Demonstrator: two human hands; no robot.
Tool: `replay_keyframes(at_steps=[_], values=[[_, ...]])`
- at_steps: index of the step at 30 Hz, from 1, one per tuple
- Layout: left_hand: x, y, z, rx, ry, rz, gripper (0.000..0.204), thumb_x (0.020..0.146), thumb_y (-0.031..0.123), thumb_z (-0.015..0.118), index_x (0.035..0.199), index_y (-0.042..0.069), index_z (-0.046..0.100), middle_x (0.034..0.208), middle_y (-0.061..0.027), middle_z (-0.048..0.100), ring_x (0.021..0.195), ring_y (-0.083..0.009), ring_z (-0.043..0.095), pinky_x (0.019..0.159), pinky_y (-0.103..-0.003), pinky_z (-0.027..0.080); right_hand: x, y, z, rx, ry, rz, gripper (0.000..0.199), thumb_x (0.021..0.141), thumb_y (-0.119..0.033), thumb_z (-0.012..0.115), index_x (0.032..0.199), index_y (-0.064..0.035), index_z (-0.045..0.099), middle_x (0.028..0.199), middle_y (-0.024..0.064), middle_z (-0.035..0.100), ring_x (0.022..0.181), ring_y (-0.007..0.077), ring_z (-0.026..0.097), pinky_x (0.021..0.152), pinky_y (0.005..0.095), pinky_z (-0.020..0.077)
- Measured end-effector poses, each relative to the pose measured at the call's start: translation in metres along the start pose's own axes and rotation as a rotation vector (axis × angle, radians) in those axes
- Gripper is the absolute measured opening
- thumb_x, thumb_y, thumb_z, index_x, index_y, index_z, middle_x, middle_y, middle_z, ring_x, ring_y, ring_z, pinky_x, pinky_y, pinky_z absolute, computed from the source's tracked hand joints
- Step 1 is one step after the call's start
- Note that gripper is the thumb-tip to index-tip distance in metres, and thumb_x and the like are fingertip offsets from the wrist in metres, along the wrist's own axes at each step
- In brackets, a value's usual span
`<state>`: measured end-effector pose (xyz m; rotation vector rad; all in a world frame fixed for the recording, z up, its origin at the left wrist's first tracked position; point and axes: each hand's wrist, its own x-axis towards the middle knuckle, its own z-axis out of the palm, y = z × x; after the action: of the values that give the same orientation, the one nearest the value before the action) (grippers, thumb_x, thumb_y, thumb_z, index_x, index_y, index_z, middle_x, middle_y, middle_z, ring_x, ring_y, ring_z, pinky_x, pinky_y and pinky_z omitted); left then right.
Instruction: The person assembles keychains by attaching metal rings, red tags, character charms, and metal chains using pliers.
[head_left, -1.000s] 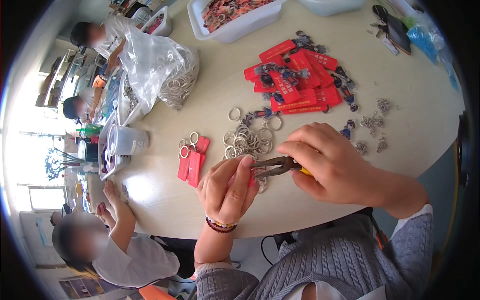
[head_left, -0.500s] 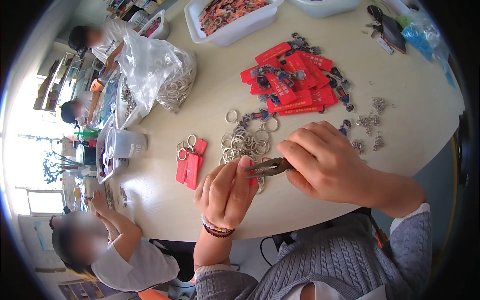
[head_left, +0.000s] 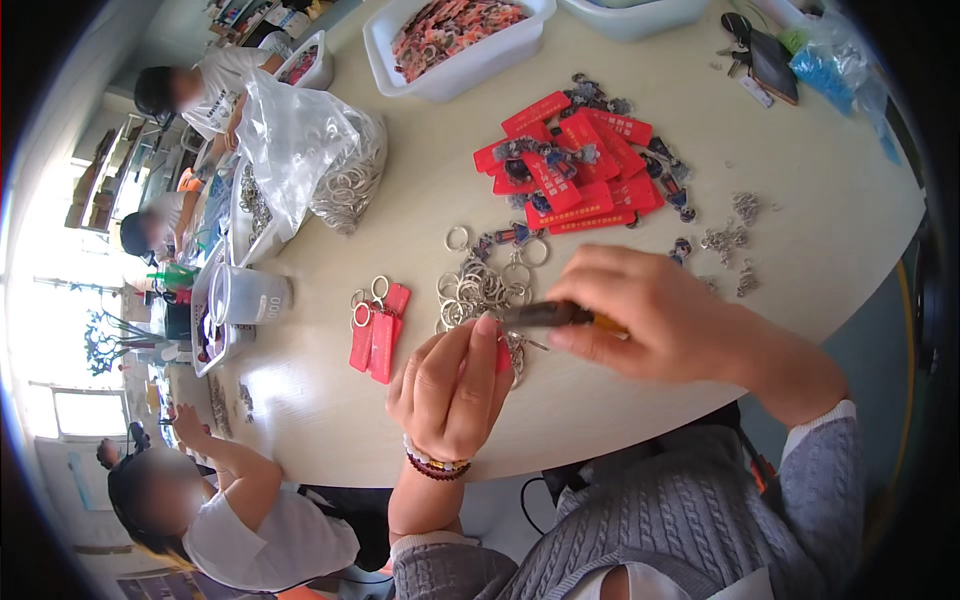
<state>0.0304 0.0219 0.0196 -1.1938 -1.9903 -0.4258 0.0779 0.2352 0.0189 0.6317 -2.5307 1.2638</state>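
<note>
Pinched in my left hand (head_left: 445, 390) is a red tag (head_left: 503, 356), mostly hidden by the fingers. My right hand (head_left: 665, 315) grips a pair of pliers (head_left: 545, 315), whose dark jaws reach to my left fingertips. What lies between the jaw tips is too small to make out. Just beyond my hands is a heap of metal split rings (head_left: 475, 287). Several red tags with rings attached (head_left: 378, 335) lie left of my left hand. Farther off is a pile of red tags (head_left: 590, 185) with small printed figure charms (head_left: 545, 155).
Small metal chain fittings (head_left: 725, 238) lie to the right. A clear bag of rings (head_left: 345, 180), a translucent bucket (head_left: 250, 295) and a white bin of orange-red pieces (head_left: 460, 75) stand farther off. Keys (head_left: 738, 45) sit at the far right. Co-workers sit along the left.
The pliers have turned in my right hand and their jaws now show narrower, from another side. My right hand has tilted with them. My left hand has stayed nearly in place.
</note>
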Motion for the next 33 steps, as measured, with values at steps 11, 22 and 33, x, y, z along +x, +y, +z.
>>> replay_keyframes(at_steps=[11,22,33], values=[[-0.026,-0.037,-0.022,0.063,-0.068,-0.216,0.026,0.081,-0.002,0.063,0.107,-0.002,0.065,0.097,-0.0159,0.066,0.081,-0.029,0.064,0.068,-0.038,0.052,-0.034,0.028,-0.08,-0.329,0.151,0.318,0.014,0.083,-0.011,0.064,0.089,0.0004,0.058,0.081,0.013,0.058,0.074,0.0306,0.058,0.066,0.0376,0.0451],[-0.055,-0.068,-0.025,0.072,-0.488,-0.56,0.04,0.091,0.012,0.057,0.128,-0.001,0.051,0.131,-0.0222,0.049,0.117,-0.0375,0.051,0.095,-0.043,0.043,-0.071,0.037,-0.088,-0.404,-0.285,0.43,0.01,0.083,-0.011,0.061,0.09,-0.0032,0.061,0.083,0.0116,0.061,0.08,0.03,0.061,0.072,0.0403,0.0482],[0.032,0.043,0.054,-0.467,-0.701,-0.175,0.049,0.076,0.017,0.074,0.12,0.003,0.057,0.108,-0.0147,0.056,0.095,-0.0317,0.057,0.081,-0.039,0.048,-0.109,0.009,-0.045,-0.652,-0.213,0.231,0.011,0.071,-0.005,0.062,0.078,-0.0039,0.053,0.072,0.0091,0.058,0.074,0.0249,0.061,0.067,0.0344,0.0479]])
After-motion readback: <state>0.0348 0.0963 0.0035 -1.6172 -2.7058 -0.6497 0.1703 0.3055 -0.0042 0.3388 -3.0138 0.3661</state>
